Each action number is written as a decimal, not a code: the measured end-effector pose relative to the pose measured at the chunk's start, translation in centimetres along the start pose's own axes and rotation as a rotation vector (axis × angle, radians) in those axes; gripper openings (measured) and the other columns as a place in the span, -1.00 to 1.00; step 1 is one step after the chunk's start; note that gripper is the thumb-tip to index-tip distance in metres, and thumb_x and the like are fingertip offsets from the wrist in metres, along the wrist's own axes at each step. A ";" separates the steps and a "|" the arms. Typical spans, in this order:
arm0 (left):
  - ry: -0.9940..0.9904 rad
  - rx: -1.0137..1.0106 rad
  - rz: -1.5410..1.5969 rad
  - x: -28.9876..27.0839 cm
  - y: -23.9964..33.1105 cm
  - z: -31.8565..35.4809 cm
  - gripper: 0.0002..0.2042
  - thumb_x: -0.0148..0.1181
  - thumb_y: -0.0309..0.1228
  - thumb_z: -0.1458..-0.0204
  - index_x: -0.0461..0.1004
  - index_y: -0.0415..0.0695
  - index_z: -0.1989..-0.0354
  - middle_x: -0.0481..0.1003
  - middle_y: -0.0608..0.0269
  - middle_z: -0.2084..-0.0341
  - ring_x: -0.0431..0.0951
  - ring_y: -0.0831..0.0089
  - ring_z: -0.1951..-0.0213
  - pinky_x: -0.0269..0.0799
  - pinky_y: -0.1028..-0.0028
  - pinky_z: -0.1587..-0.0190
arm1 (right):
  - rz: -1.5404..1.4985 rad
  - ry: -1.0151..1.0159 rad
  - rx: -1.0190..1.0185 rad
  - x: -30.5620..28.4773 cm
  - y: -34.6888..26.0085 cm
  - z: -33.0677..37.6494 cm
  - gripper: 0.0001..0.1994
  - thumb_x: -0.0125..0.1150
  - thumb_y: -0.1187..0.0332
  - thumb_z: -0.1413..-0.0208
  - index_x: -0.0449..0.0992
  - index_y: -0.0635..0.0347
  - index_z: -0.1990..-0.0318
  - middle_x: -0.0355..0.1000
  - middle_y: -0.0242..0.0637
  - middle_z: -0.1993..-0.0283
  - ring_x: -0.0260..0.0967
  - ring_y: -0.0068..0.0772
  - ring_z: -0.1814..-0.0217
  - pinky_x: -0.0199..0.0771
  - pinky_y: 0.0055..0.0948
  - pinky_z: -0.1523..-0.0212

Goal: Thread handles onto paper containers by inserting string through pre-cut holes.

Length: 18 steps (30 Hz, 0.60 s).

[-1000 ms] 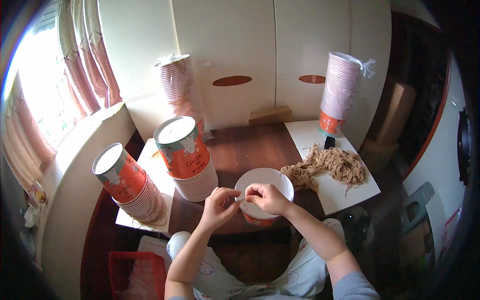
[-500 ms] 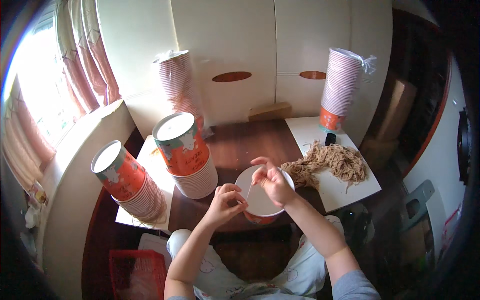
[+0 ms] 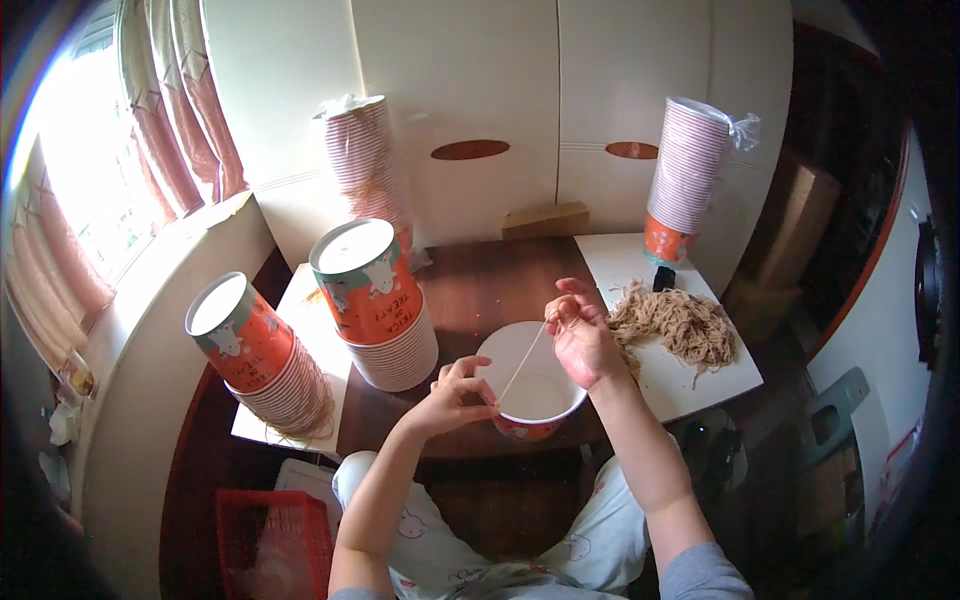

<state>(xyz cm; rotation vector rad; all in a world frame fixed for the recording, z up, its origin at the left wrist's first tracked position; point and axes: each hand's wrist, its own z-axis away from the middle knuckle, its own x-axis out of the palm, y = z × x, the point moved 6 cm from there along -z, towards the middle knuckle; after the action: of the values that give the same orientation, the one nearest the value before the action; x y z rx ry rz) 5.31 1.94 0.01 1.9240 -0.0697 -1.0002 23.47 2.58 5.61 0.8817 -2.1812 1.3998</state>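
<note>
An open paper bucket (image 3: 545, 380), white inside with an orange printed outside, stands in front of me near the table's front edge. A thin pale string (image 3: 521, 368) runs taut and slanting across its mouth. At the bucket's left rim, my left hand (image 3: 455, 402) pinches the lower end of the string, its other fingers loosely bent. Above the far right of the rim, my right hand (image 3: 582, 338) is closed on the upper end between thumb and fingers. Whether the string passes through the bucket's wall is too small to tell.
Tan strings lie in a tangled pile (image 3: 690, 325) on a white board at right, beside a small black object (image 3: 663, 278). Upturned bucket stacks (image 3: 380, 300) (image 3: 255, 340) stand at left. Plastic-wrapped stacks (image 3: 360, 160) (image 3: 688, 170) stand behind. A red basket (image 3: 275, 510) sits lower left.
My right hand has moved up and to the right, drawing the string out longer and tighter. My left hand has stayed at the bucket's left rim.
</note>
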 end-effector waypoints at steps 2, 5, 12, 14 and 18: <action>-0.038 0.007 -0.047 0.1 0.2 0.0 -0.82 0.30 -0.24 0.31 0.48 0.12 0.48 0.11 0.23 -0.06 0.02 0.14 -0.08 -0.07 0.08 -0.05 | 0.016 -0.064 0.008 0.5 -0.1 0.1 -0.77 0.04 0.44 0.01 0.33 0.14 0.14 0.28 -0.50 0.46 0.18 -0.59 0.34 0.11 -0.62 0.24; -0.007 -0.014 -0.041 0.0 1.3 0.6 -0.85 0.30 -0.32 0.30 0.49 0.06 0.50 0.14 0.19 -0.05 0.05 0.16 -0.07 -0.04 0.20 -0.10 | 0.204 -0.156 0.000 2.0 -0.9 0.5 -0.83 0.00 0.42 -0.03 0.36 0.16 0.19 0.27 -0.41 0.43 0.18 -0.59 0.32 0.11 -0.62 0.22; 0.035 0.069 -0.072 0.6 0.3 0.2 -0.83 0.30 -0.28 0.31 0.49 0.13 0.47 0.19 0.25 0.00 0.08 0.16 -0.02 0.00 0.13 -0.02 | 0.188 -0.116 -0.042 1.1 -1.4 0.3 -0.84 0.02 0.44 -0.02 0.36 0.20 0.21 0.31 -0.42 0.43 0.23 -0.57 0.31 0.15 -0.58 0.17; 0.070 0.126 -0.075 0.5 0.7 0.1 -0.85 0.28 -0.31 0.30 0.49 0.11 0.49 0.22 0.25 0.03 0.10 0.17 0.00 0.01 0.16 -0.02 | 0.176 -0.095 -0.066 0.6 -1.7 0.3 -0.84 0.02 0.43 -0.02 0.36 0.19 0.21 0.30 -0.42 0.43 0.22 -0.58 0.32 0.14 -0.58 0.19; 0.085 0.168 -0.028 -0.1 1.1 0.5 -0.89 0.27 -0.37 0.29 0.49 0.07 0.52 0.22 0.19 0.04 0.11 0.15 0.01 0.02 0.19 -0.02 | 0.247 -0.180 -0.062 2.8 -1.5 0.8 -0.87 -0.02 0.47 -0.02 0.35 0.20 0.24 0.30 -0.39 0.45 0.23 -0.55 0.35 0.20 -0.57 0.25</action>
<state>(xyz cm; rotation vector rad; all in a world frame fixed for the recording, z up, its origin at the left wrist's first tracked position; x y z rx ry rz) 5.30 0.96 0.79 2.1238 -0.0812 -0.9555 22.51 0.57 8.05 0.7624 -2.5275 1.4001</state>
